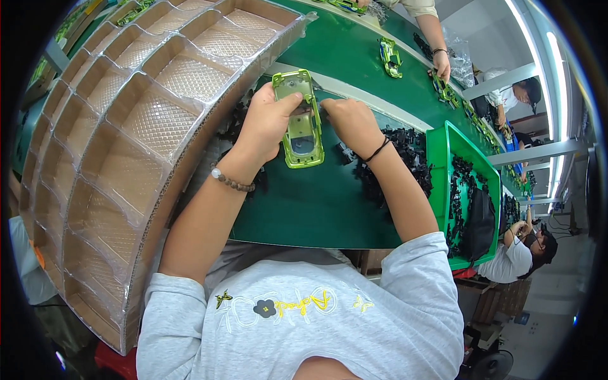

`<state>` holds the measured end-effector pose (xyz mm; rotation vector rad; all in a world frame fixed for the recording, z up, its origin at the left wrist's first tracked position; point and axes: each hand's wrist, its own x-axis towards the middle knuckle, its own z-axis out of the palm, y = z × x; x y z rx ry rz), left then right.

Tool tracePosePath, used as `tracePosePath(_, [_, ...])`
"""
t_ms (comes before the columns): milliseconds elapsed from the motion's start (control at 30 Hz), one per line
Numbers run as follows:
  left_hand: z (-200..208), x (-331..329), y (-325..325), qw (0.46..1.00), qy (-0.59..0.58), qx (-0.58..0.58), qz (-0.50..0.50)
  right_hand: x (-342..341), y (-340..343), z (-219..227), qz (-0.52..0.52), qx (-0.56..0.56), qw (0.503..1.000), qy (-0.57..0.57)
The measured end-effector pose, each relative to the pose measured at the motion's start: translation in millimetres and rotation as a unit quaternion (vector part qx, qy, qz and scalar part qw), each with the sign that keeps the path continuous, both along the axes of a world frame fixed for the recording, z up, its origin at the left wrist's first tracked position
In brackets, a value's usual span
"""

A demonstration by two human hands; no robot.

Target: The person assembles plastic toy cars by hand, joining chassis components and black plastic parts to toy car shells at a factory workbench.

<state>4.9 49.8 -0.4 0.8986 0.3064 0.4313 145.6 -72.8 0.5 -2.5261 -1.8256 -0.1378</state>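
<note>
A bright green plastic toy car body shell [303, 130] is tilted up over the green work table [304, 218], its hollow inner side facing me. My left hand [263, 123] is closed on its left edge, thumb laid across the inside. Beside the shell's right edge, my right hand [353, 123] has its fingers curled together. Whatever they pinch, if anything, is hidden or too small to name. Small black plastic parts [405, 149] lie heaped under and beyond my right forearm, and more show behind my left wrist.
A large cardboard box with clear plastic divided trays [130, 161] stands close on my left. To the right, a green bin [438, 152] holds black parts. Beyond the table runs a green conveyor [342, 39] with green shells [390, 58]; a co-worker's hand [441, 66] reaches over it.
</note>
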Motion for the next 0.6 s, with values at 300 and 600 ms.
tracePosePath(300, [-11.4, 4.5, 4.4, 0.999, 0.004, 0.046, 0.015, 5.2, -13.4, 0.2, 0.010, 0.065, 0.994, 0.089])
tracePosePath(600, [-11.9, 5.2, -5.6, 0.993, 0.052, 0.104, -0.009, 5.8, -39.8, 0.0, 0.022, 0.200, 0.879, 0.433])
